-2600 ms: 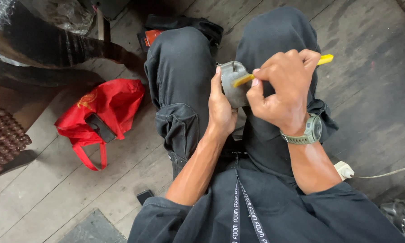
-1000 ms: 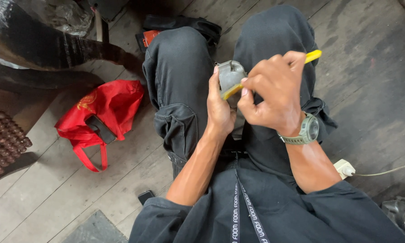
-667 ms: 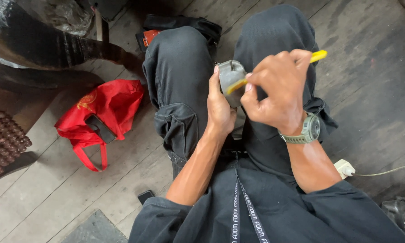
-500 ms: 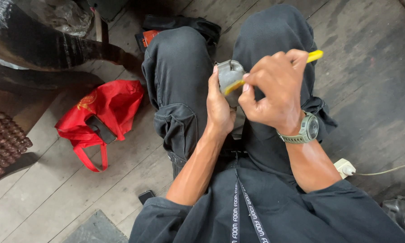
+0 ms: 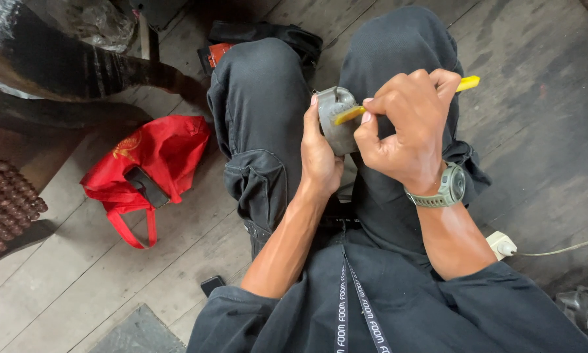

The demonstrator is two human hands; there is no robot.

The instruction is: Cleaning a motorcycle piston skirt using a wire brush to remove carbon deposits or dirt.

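I sit with both knees up in dark trousers. My left hand [image 5: 320, 153] grips a small grey rounded object [image 5: 337, 117] between my legs, holding it upright. My right hand [image 5: 408, 124], with a grey-green watch on its wrist, is closed around a thin yellow tool [image 5: 467, 83]; the tool's far end sticks out past my knuckles and its near tip rests on the face of the grey object. Much of the grey object is hidden behind my fingers.
A red bag [image 5: 153, 160] with a dark item on it lies on the plank floor to my left. Dark carved wood [image 5: 65, 65] fills the upper left. A white plug with a cable [image 5: 503, 245] sits at my right.
My right hand has shifted slightly, moving the yellow tool's tip across the grey object. My left hand has kept its grip in the same place.
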